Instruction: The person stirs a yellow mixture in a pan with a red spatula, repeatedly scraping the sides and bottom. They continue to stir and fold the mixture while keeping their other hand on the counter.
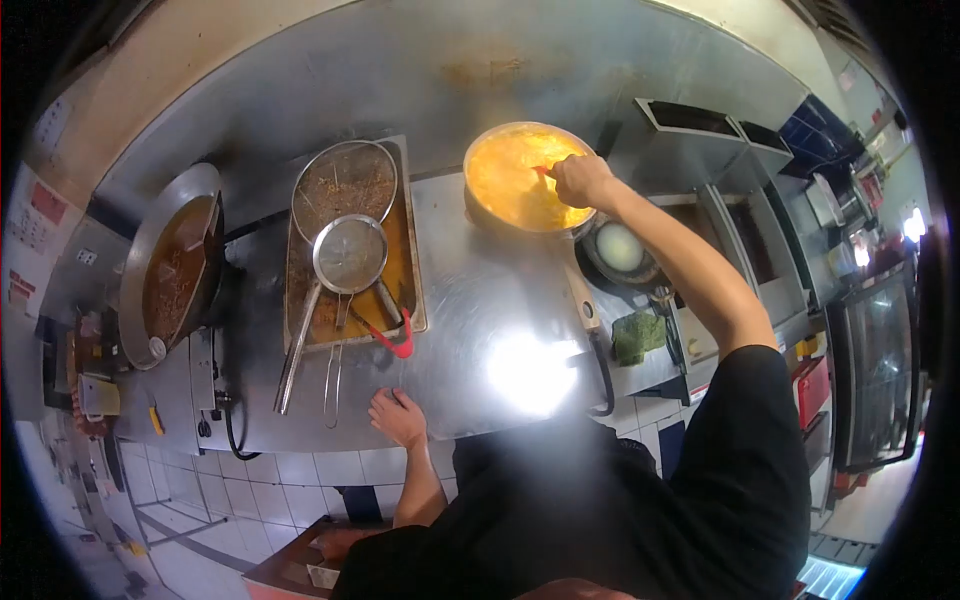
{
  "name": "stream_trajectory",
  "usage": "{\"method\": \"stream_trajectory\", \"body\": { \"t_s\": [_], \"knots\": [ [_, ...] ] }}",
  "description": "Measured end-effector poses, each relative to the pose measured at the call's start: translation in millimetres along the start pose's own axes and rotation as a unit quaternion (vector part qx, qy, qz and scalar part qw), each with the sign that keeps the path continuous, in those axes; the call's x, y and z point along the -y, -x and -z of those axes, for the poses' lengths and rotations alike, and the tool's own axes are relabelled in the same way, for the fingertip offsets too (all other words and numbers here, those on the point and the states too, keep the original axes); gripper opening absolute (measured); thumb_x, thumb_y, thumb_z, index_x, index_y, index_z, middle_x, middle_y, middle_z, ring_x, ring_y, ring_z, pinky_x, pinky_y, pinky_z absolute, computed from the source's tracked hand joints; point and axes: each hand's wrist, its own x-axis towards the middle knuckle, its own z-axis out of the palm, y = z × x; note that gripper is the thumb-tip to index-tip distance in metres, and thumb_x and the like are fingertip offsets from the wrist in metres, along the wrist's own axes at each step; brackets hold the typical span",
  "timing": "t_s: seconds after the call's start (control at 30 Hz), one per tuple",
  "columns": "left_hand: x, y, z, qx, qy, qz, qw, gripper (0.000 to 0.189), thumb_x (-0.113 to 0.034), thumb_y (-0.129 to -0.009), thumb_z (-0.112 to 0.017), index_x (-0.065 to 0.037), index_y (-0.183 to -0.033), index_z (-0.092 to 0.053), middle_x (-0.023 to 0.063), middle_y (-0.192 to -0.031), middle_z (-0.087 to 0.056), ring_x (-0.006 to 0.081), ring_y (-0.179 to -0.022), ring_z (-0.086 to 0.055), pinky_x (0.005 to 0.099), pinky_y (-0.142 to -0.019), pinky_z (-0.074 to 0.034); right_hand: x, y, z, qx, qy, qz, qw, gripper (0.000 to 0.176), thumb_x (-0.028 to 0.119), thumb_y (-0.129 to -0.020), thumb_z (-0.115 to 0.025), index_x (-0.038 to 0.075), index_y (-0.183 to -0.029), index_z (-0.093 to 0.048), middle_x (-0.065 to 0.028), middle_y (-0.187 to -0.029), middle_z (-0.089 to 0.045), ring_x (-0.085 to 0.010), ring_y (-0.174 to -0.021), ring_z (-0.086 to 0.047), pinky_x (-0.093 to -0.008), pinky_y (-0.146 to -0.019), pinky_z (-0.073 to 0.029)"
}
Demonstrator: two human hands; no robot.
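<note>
At the back centre of the steel counter stands a round pot [500, 180] full of yellow-orange food. My right hand [582, 182] is closed over its right side, round a red handle [543, 171] whose lower end is hidden in the food. My left hand [398, 417] rests at the counter's front edge, fingers apart, holding nothing. Beyond it a round sieve [350, 254] and a larger strainer [343, 190] lie across a tray of brown liquid [402, 262]. A red-handled tool [400, 342] hangs over the tray's front right corner.
A wide wok with brown liquid [180, 262] stands at the left. Right of the pot are a small pan [619, 247] with something pale in it and a green block [638, 338]. Fryer basins [750, 240] lie beyond my right arm. A bright glare covers the counter's front.
</note>
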Motion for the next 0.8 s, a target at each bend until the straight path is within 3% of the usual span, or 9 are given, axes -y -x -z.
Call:
{"method": "stream_trajectory", "body": {
  "t_s": [0.3, 0.47, 0.5, 0.53, 0.57, 0.6, 0.67, 0.8],
  "knots": [
    [-4, 0, 6, 0.003, -0.006, 0.003, 1.000, 0.029, -0.027, -0.102, -0.063, -0.005, -0.121, -0.066, 0.0150, -0.118, -0.068, 0.0388, -0.113, -0.061, 0.0524, -0.094, -0.045, -16, 67, 46, 0.078, -0.013, 0.030, 0.996, 0.031, 0.026, -0.100, -0.060, 0.004, -0.104, -0.082, -0.0231, -0.107, -0.081, -0.0391, -0.101, -0.080, -0.0517, -0.085, -0.063],
    [18, 0, -19, -0.041, -0.034, -0.044, 0.998, 0.027, -0.023, -0.101, -0.064, -0.006, -0.121, -0.066, 0.0176, -0.116, -0.069, 0.0405, -0.106, -0.065, 0.0548, -0.092, -0.048, -17, 89, 82, 0.052, 0.012, 0.025, 0.998, 0.029, 0.038, -0.096, -0.071, 0.014, -0.106, -0.086, -0.0137, -0.104, -0.083, -0.0346, -0.094, -0.080, -0.0469, -0.080, -0.063],
    [24, 1, -31, -0.031, -0.023, -0.051, 0.998, 0.026, -0.023, -0.101, -0.063, -0.006, -0.121, -0.065, 0.0177, -0.115, -0.069, 0.0409, -0.105, -0.065, 0.0551, -0.092, -0.049, -35, 92, 68, -0.036, 0.012, 0.121, 0.992, 0.035, 0.047, -0.092, -0.077, 0.015, -0.102, -0.087, -0.0136, -0.099, -0.082, -0.0337, -0.093, -0.078, -0.0482, -0.081, -0.061],
    [13, 4, -24, -0.031, -0.018, -0.048, 0.998, 0.025, -0.023, -0.102, -0.062, -0.006, -0.121, -0.065, 0.0172, -0.116, -0.069, 0.0407, -0.107, -0.065, 0.0551, -0.093, -0.049, 2, 114, 117, 0.073, -0.005, -0.017, 0.997, 0.043, 0.056, -0.089, -0.079, 0.018, -0.107, -0.087, -0.0122, -0.104, -0.082, -0.0330, -0.097, -0.078, -0.0469, -0.082, -0.061],
    [6, 4, -13, -0.031, -0.016, -0.041, 0.999, 0.025, -0.022, -0.103, -0.060, -0.006, -0.122, -0.064, 0.0168, -0.116, -0.069, 0.0406, -0.108, -0.065, 0.0550, -0.093, -0.049, -3, 108, 112, 0.067, -0.007, -0.001, 0.998, 0.047, 0.058, -0.092, -0.078, 0.019, -0.116, -0.085, -0.0095, -0.114, -0.082, -0.0322, -0.102, -0.078, -0.0454, -0.084, -0.062],
    [0, 5, -10, -0.003, -0.017, -0.026, 0.999, 0.025, -0.023, -0.104, -0.058, -0.006, -0.122, -0.064, 0.0163, -0.116, -0.068, 0.0405, -0.109, -0.064, 0.0553, -0.093, -0.048, 7, 116, 124, 0.069, -0.011, 0.009, 0.998, 0.030, 0.031, -0.095, -0.070, 0.007, -0.103, -0.085, -0.0145, -0.104, -0.083, -0.0361, -0.099, -0.079, -0.0494, -0.080, -0.062],
    [3, 3, -8, 0.020, -0.027, -0.014, 0.999, 0.025, -0.023, -0.105, -0.057, -0.006, -0.122, -0.063, 0.0158, -0.116, -0.068, 0.0403, -0.110, -0.064, 0.0557, -0.092, -0.048, 24, 117, 132, 0.121, 0.015, 0.000, 0.993, 0.041, 0.050, -0.097, -0.073, 0.017, -0.118, -0.084, -0.0054, -0.120, -0.082, -0.0305, -0.111, -0.077, -0.0474, -0.090, -0.060],
    [15, 3, -20, 0.006, -0.047, -0.019, 0.999, 0.027, -0.026, -0.106, -0.053, -0.006, -0.123, -0.062, 0.0148, -0.117, -0.067, 0.0404, -0.110, -0.063, 0.0557, -0.092, -0.048, 21, 81, 72, 0.152, -0.017, 0.040, 0.987, 0.043, 0.039, -0.096, -0.071, 0.007, -0.123, -0.082, -0.0146, -0.123, -0.081, -0.0353, -0.116, -0.076, -0.0507, -0.095, -0.059]
  ]
}}
